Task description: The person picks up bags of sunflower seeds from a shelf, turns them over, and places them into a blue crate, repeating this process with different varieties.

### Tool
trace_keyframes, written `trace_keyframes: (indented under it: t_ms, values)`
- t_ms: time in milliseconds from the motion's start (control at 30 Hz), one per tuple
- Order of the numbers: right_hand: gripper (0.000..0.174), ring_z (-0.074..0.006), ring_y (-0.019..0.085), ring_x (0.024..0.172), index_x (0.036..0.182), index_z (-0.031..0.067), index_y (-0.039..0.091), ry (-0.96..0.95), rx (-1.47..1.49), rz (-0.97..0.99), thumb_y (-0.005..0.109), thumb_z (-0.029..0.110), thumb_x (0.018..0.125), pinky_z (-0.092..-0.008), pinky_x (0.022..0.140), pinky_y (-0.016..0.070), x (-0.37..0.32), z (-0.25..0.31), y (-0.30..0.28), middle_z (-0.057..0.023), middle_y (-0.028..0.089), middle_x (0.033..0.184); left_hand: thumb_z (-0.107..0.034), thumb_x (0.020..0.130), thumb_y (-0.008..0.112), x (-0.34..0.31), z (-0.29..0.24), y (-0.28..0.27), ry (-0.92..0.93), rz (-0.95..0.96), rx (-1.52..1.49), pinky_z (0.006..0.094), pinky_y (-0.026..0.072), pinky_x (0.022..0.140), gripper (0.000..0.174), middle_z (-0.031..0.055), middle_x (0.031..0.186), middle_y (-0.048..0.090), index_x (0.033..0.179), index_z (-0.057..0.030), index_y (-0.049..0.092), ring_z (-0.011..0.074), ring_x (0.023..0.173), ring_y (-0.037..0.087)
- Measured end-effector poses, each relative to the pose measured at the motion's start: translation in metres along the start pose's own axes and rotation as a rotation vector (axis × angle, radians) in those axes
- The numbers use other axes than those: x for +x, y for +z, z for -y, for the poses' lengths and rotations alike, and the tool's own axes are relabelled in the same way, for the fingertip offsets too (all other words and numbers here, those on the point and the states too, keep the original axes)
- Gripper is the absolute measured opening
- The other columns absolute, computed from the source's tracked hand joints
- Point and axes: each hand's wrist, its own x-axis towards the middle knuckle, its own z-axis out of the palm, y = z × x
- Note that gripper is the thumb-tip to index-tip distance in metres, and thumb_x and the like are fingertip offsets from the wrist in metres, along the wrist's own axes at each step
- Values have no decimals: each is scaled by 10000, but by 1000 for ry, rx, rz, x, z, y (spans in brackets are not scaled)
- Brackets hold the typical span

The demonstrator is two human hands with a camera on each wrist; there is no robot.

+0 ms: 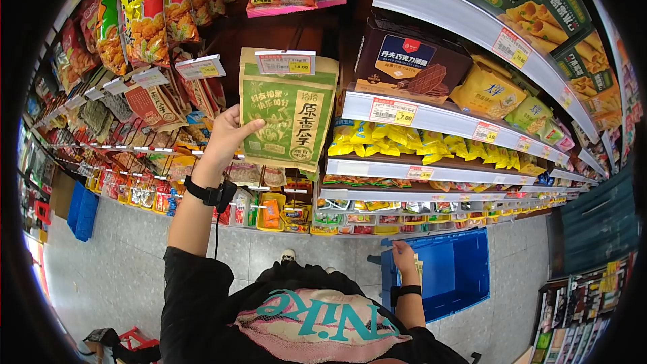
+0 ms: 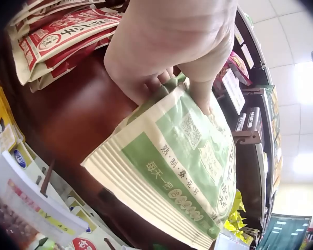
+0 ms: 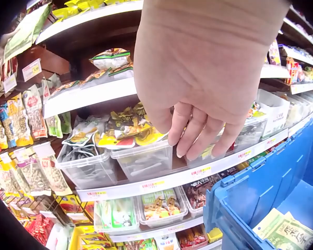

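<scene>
Green paper bag (image 1: pixel 290 118), judged light, crinkly, slip-prone: left hand (image 1: pixel 226 136) fingers pinch its side edge, a fair hold; right hand (image 3: pixel 208 78) slack, empty.

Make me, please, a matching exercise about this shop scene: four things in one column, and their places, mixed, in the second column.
Things
1. green bag
2. blue crate
3. brown box
4. yellow packets

Places
A. on the floor, beside the right hand
B. right above the 7.00 tag
C. gripped by the left hand
D. right below the 7.00 tag

Pairs: 1-C, 2-A, 3-B, 4-D
</scene>
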Motion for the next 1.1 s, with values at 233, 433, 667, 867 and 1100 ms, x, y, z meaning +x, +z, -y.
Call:
trace_keyframes:
  t_ms: [233,433,667,867,1100]
  values:
    - [188,-285,676,856,985,5,677,-22,-31,-16,616,144,875,-335,756,533,1,-9,3,-163,684,938,-72,848,705,-7,2,4,-3,24,-70,250,511,813,360,64,1050,686,1180,4,590,92,905,635]
    - [184,-280,679,861,983,-1,671,-6,-40,-11,622,136,870,-337,761,533,3,-8,2,-166,685,932,-76,840,716,-6,6,4,14,10,-78,253,511,813,358,59,1045,685,1169,-2,595,93,908,634]
    - [196,-317,667,845,962,-2,681,-15,-11,-21,618,143,848,-377,761,531,4,-13,4,-189,681,928,-49,837,708,-1,8,1,64,2,-68,254,512,808,331,57,1045,683,1147,-10,599,94,904,634]
    - [220,-262,687,873,1010,-8,664,-8,-35,13,641,163,874,-331,743,536,6,-6,0,-165,693,928,-60,839,709,0,8,-1,61,20,-75,256,514,810,333,62,1046,683,1149,-13,599,96,907,636]
    - [244,-126,645,859,1073,-4,655,-263,401,572,630,188,923,-273,734,511,30,237,-53,-81,695,948,-99,835,728,1,8,-2,46,59,-110,260,514,817,343,64,1049,684,1141,-10,601,98,920,636]
